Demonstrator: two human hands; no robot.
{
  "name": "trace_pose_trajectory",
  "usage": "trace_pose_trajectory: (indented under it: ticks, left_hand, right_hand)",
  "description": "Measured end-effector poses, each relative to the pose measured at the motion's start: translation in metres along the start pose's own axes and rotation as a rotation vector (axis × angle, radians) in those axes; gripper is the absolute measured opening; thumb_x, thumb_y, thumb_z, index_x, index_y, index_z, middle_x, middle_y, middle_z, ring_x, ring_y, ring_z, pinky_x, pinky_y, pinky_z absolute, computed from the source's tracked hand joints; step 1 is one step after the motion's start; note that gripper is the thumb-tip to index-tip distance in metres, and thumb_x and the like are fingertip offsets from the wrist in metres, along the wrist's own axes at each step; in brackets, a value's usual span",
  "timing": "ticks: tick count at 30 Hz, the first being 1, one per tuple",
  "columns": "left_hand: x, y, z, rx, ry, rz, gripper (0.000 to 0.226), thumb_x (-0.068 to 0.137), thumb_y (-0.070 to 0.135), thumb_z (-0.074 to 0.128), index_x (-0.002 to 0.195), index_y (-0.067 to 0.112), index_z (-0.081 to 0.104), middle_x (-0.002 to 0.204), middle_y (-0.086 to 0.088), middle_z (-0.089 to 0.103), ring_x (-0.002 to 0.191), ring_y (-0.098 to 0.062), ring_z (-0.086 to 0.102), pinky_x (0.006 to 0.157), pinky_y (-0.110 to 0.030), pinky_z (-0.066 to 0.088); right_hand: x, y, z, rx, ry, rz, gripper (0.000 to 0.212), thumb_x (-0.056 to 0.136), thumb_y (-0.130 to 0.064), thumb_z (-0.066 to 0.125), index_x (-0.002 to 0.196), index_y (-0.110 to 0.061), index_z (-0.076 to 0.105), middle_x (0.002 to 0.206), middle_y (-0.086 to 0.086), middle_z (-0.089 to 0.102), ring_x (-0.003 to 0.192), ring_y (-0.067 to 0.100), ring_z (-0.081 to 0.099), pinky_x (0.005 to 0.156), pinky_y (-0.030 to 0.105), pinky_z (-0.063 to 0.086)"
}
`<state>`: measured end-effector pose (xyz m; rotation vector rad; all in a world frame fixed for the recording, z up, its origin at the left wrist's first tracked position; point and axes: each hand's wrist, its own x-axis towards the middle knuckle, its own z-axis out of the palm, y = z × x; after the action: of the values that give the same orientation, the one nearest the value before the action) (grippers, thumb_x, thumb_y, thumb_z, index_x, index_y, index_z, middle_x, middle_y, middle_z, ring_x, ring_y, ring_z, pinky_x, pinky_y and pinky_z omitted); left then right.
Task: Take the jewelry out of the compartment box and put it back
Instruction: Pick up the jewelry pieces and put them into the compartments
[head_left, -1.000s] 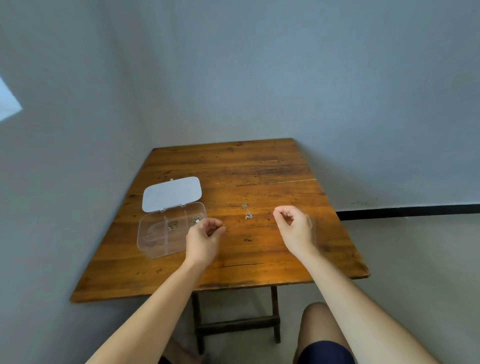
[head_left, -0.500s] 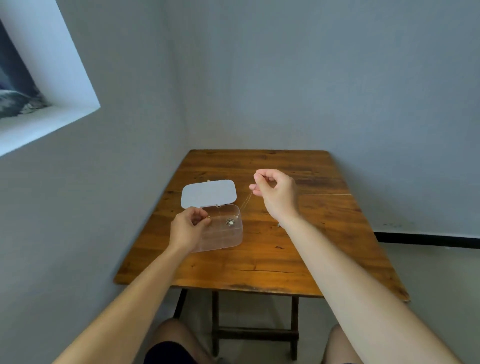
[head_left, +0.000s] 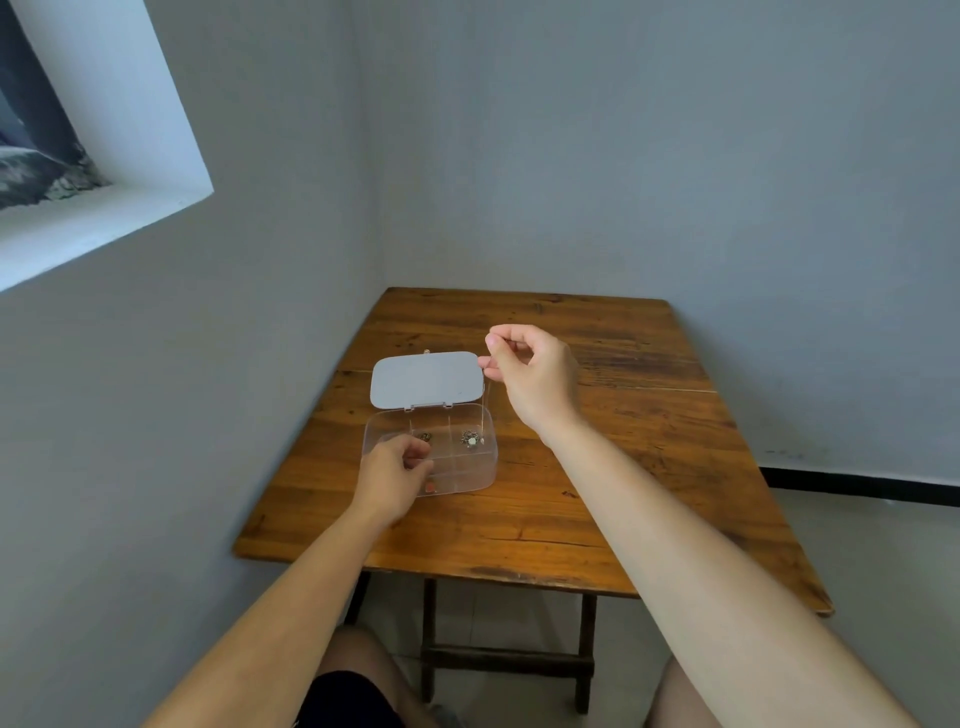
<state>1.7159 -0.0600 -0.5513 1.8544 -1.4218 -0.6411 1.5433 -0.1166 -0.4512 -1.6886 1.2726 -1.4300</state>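
Raised right hand (head_left: 532, 376) pinches chain (head_left: 485, 410) over box (head_left: 480, 470).

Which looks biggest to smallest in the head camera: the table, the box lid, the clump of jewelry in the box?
1. Table
2. Box lid
3. Jewelry clump, tiny in the far right compartment
The gaps are plain; nearness does not change the order.

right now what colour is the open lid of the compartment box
The lid looks pale bluish-grey and plain, without a pattern; the head view shows it best.
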Motion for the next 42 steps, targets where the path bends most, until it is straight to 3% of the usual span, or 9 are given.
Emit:
trace_pose_trajectory:
  ticks: [4, 14, 16, 18, 22, 30, 33, 37, 42]
  left_hand:
    - [0.001, 0.000, 0.001, 0.000, -0.001, -0.001, 0.028, 0.090, 0.012, 0.069, 0.118, 0.013, 0.067, 0.109, 0.001, 0.067, 0.093, -0.008, 0.059, 0.056, -0.007, 0.042]
    - [0.001, -0.002, 0.002, -0.010, 0.017, 0.006, 0.028, 0.090, 0.012, 0.070, 0.118, 0.012, 0.067, 0.109, 0.000, 0.068, 0.095, -0.010, 0.060, 0.069, -0.012, 0.043]
    - [0.001, -0.002, 0.002, -0.006, 0.020, 0.007, 0.028, 0.090, 0.013, 0.070, 0.117, 0.013, 0.067, 0.109, 0.000, 0.068, 0.095, -0.010, 0.060, 0.071, -0.012, 0.043]
    - [0.000, -0.001, 0.002, -0.005, 0.020, 0.006, 0.028, 0.089, 0.013, 0.070, 0.117, 0.014, 0.067, 0.108, 0.001, 0.068, 0.095, -0.010, 0.061, 0.069, -0.011, 0.043]
    - [-0.001, -0.001, 0.001, 0.005, 0.027, 0.009, 0.027, 0.089, 0.014, 0.070, 0.116, 0.013, 0.068, 0.105, 0.002, 0.068, 0.092, -0.009, 0.061, 0.066, -0.009, 0.041]
    - [0.000, 0.004, 0.003, -0.014, -0.003, 0.010, 0.031, 0.092, 0.013, 0.067, 0.122, 0.013, 0.064, 0.110, 0.001, 0.065, 0.097, -0.010, 0.061, 0.069, -0.013, 0.052]
    - [0.000, 0.018, 0.013, 0.038, 0.027, 0.119, 0.033, 0.092, 0.021, 0.067, 0.124, 0.015, 0.062, 0.119, 0.001, 0.063, 0.112, -0.016, 0.059, 0.091, -0.031, 0.054]
    - [-0.001, 0.050, 0.040, 0.052, 0.027, 0.318, 0.033, 0.092, 0.028, 0.066, 0.123, 0.018, 0.061, 0.128, 0.002, 0.057, 0.121, -0.015, 0.049, 0.093, -0.024, 0.040]
    - [0.003, 0.076, 0.090, 0.072, -0.100, 0.485, 0.038, 0.093, 0.031, 0.064, 0.128, 0.016, 0.059, 0.131, -0.001, 0.056, 0.123, -0.016, 0.049, 0.102, -0.028, 0.042]
  right_hand:
    - [0.000, 0.000, 0.004, -0.012, -0.012, -0.013, 0.016, 0.096, -0.023, 0.064, 0.108, -0.015, 0.070, 0.086, -0.010, 0.070, 0.078, 0.005, 0.073, 0.071, 0.023, 0.060]
    - [-0.026, 0.040, 0.016, -0.113, -0.166, 0.137, 0.014, 0.095, -0.019, 0.063, 0.104, -0.012, 0.071, 0.085, -0.006, 0.071, 0.075, 0.008, 0.072, 0.076, 0.036, 0.062]
    - [-0.034, 0.055, 0.017, -0.250, -0.271, 0.200, 0.014, 0.096, -0.020, 0.063, 0.105, -0.014, 0.072, 0.093, -0.002, 0.072, 0.076, 0.007, 0.069, 0.076, 0.029, 0.061]
    - [-0.039, 0.067, 0.017, -0.338, -0.329, 0.248, 0.013, 0.096, -0.021, 0.063, 0.105, -0.019, 0.072, 0.102, -0.001, 0.072, 0.075, 0.004, 0.067, 0.061, 0.012, 0.052]
    - [-0.038, 0.066, 0.017, -0.317, -0.308, 0.264, 0.014, 0.096, -0.024, 0.061, 0.105, -0.021, 0.072, 0.102, -0.002, 0.073, 0.095, 0.014, 0.068, 0.072, 0.020, 0.048]
    - [-0.039, 0.072, -0.020, -0.302, -0.200, 0.265, 0.018, 0.097, -0.025, 0.060, 0.110, -0.020, 0.070, 0.103, -0.002, 0.073, 0.098, 0.014, 0.067, 0.078, 0.024, 0.049]
    - [-0.046, 0.089, -0.047, -0.345, -0.167, 0.289, 0.018, 0.097, -0.026, 0.060, 0.111, -0.021, 0.070, 0.104, -0.003, 0.073, 0.099, 0.012, 0.065, 0.074, 0.019, 0.044]
    - [-0.050, 0.116, -0.088, -0.441, -0.122, 0.324, 0.020, 0.096, -0.024, 0.062, 0.114, -0.020, 0.070, 0.112, -0.004, 0.071, 0.100, 0.007, 0.061, 0.079, 0.019, 0.044]
    - [-0.050, 0.150, -0.135, -0.658, -0.078, 0.319, 0.025, 0.097, -0.028, 0.060, 0.121, -0.023, 0.065, 0.125, 0.000, 0.060, 0.111, 0.018, 0.059, 0.075, 0.021, 0.045]
